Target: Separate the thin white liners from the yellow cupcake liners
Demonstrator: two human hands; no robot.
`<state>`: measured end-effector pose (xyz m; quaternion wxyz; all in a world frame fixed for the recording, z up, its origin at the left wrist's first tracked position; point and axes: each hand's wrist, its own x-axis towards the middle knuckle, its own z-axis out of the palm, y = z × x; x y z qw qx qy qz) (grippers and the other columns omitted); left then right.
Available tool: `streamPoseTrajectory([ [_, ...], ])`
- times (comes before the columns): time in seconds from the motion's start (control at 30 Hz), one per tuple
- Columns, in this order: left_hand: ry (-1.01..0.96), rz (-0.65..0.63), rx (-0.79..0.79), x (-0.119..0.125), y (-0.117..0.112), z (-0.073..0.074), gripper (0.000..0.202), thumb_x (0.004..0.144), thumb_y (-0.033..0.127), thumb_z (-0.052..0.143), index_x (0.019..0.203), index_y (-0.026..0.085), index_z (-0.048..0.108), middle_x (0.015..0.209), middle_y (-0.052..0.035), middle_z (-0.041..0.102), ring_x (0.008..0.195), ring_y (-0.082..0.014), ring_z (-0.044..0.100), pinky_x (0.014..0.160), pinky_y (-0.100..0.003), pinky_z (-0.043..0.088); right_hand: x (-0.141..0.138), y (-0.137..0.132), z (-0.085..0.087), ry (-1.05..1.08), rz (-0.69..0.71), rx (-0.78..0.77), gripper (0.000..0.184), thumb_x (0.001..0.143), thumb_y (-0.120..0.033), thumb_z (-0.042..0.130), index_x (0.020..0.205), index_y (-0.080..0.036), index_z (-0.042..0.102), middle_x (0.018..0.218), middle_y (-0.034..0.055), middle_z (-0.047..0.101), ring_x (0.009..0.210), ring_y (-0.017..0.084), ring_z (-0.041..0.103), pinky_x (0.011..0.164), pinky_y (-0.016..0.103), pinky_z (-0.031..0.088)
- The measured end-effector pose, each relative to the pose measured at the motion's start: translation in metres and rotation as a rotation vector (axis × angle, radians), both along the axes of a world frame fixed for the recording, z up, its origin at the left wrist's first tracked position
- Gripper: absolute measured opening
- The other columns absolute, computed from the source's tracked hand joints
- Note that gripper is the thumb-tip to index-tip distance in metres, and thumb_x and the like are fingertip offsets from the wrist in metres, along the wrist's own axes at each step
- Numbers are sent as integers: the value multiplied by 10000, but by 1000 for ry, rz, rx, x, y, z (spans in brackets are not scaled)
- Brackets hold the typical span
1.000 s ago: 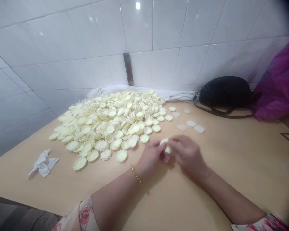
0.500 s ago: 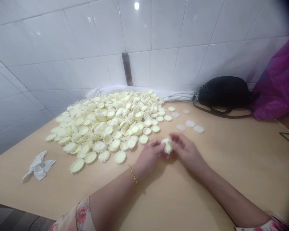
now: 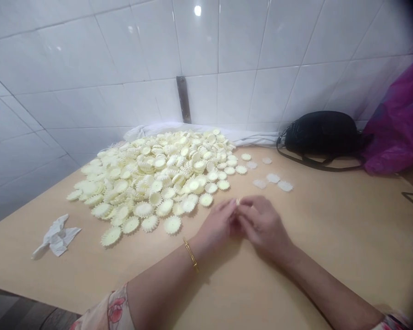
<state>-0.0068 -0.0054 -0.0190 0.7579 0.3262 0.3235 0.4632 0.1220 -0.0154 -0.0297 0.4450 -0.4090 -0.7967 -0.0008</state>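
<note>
My left hand (image 3: pixel 216 225) and my right hand (image 3: pixel 264 225) meet over the tan table (image 3: pixel 330 238), fingers pinched together on one small cream fluted disc (image 3: pixel 237 201), of which only a sliver shows between the fingertips. A gold bangle sits on my left wrist. Just to the left lies a big heap of cream fluted discs (image 3: pixel 158 176), spreading back to the tiled wall. A few thinner white discs (image 3: pixel 273 179) lie apart, beyond my right hand.
A crumpled white paper scrap (image 3: pixel 57 236) lies near the table's left front edge. A black bag (image 3: pixel 321 135) with a strap and a magenta plastic bag (image 3: pixel 399 123) stand at the back right. A white cloth (image 3: pixel 248 135) runs along the wall.
The disc showed between my fingers earlier; now both hands have closed tighter on it, hiding nearly all of it. The hands stay in the same spot.
</note>
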Motion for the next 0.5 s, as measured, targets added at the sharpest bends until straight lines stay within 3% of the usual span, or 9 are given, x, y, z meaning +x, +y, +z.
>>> streamPoseTrajectory([
  [0.1,40,46,-2,-2,2,-2,116,726,194,627,794,115,578,689,-32,595,568,-90,559,576,-216,454,0,0,-1,61,87,-89,168,815,-122,461,825,-191,614,868,69,594,847,196,529,753,333,434],
  [0.3,264,-18,78,-7,2,-2,131,798,257,530,767,129,531,604,-44,603,471,-100,549,478,-208,412,6,5,2,408,-37,-429,157,832,-270,490,737,-179,576,715,33,601,678,164,553,646,283,436],
  [0.5,357,-43,124,-6,-3,-1,258,762,374,572,671,149,484,490,1,538,352,-64,445,373,-175,292,0,0,9,631,212,-812,213,832,-386,503,771,-187,548,575,-1,598,592,161,585,614,290,459],
])
